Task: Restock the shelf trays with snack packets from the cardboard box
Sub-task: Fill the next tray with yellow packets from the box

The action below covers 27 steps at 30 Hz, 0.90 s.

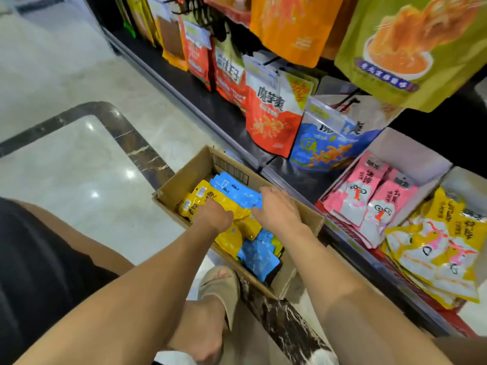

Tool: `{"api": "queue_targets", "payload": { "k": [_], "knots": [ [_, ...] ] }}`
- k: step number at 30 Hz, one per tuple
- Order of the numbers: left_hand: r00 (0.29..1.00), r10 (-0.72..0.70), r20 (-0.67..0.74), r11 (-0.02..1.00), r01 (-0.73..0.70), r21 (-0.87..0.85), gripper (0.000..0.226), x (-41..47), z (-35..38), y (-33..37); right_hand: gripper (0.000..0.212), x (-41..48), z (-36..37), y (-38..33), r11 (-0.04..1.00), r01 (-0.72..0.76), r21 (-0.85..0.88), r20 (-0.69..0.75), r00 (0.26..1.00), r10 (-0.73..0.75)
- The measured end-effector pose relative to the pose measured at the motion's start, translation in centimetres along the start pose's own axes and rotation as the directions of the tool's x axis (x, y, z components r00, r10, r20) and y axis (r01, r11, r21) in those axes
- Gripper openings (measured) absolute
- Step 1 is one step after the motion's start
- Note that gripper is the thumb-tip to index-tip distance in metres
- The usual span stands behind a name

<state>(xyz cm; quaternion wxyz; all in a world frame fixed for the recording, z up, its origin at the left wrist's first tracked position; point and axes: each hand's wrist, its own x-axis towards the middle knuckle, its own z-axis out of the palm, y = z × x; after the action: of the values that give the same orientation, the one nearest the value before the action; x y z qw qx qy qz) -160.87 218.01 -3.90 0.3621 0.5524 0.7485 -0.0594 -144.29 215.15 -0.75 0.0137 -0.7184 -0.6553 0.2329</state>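
Note:
An open cardboard box (184, 180) stands on the floor by the shelf, holding yellow packets (200, 193) and blue packets (237, 192). My left hand (212, 216) is inside the box, its fingers curled into the yellow packets. My right hand (276, 209) lies over the blue packets with its fingers bent down onto them. On the low shelf to the right, a white tray (411, 151) holds pink packets (369, 193), and beside it lies a stack of yellow packets (434, 246).
Large snack bags hang on hooks above the shelf, among them a blue bag (324, 146) and a red-and-white bag (274, 119). My sandalled foot (218, 291) is just in front of the box. Glossy marble floor (79, 167) spreads to the left.

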Motion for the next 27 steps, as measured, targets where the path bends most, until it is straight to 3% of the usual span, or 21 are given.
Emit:
{"api": "queue_targets", "payload": {
  "k": [5, 13, 20, 27],
  "knots": [
    [0.986, -0.155, 0.063, 0.96, 0.165, -0.228, 0.08, 1.8, 1.8, 0.1, 0.056, 2.3, 2.7, -1.7, 0.998, 0.069, 0.013, 0.106, 0.992, -0.07],
    [0.935, -0.347, 0.079, 0.875, 0.353, -0.331, 0.082, 4.5, 4.0, 0.2, 0.055, 4.9, 6.4, -1.7, 0.998, 0.06, 0.022, 0.209, 0.976, -0.063],
    [0.906, -0.422, 0.039, 0.838, 0.406, -0.364, 0.079, 5.5, 4.6, 0.1, 0.048, 5.7, 7.8, -1.6, 0.999, 0.007, -0.053, 0.195, 0.981, 0.003],
    [0.926, -0.377, 0.027, 0.84, 0.354, -0.412, 0.058, 5.3, 4.8, -0.5, 0.053, 5.6, 7.5, -1.3, 0.997, -0.063, 0.044, 0.27, 0.962, 0.048]
  ]
}}
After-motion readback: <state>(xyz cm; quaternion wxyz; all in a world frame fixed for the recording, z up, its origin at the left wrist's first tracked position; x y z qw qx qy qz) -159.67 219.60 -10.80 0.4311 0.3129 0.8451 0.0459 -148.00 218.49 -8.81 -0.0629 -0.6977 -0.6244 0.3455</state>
